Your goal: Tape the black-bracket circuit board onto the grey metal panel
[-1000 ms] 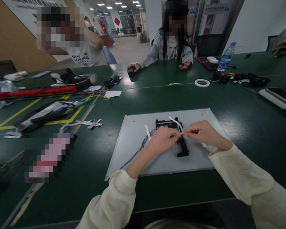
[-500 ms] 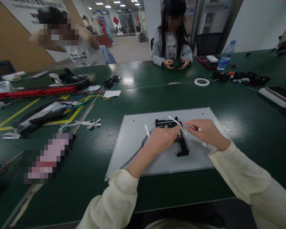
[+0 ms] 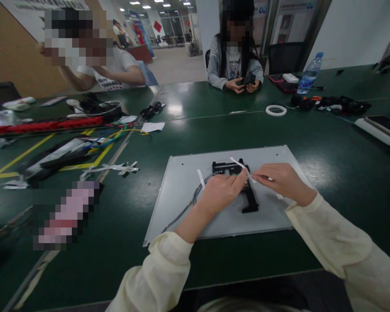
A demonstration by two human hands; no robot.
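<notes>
Over a black plastic frame [image 3: 251, 201] on a light grey board [image 3: 175, 182], my two hands meet at the fingertips. My left hand [image 3: 224, 190] is closed, thumb and forefinger pinching thin white tape [image 3: 238, 163], one end of which sticks up past the fingers. From the right, my right hand [image 3: 281, 180] comes in closed too, its fingertips pinched on the same tape; the exact grip is too small to make out. Grey-blue wires [image 3: 183, 210] run under my left wrist towards the frame. Another white tape strip [image 3: 200, 178] stands beside the left hand.
Left on the green table lie a blurred-out phone [image 3: 68, 212], crumpled tape pieces [image 3: 120, 168] and a red strip [image 3: 45, 125]. Farther off are a white tape roll [image 3: 276, 111] and a water bottle [image 3: 309, 74]. Two people sit across; one holds a black object [image 3: 247, 80].
My right hand's fingers have drawn closer together near the tape, and my left hand has shifted very slightly. Across the table, one person's arms have come down and the other has turned the held object.
</notes>
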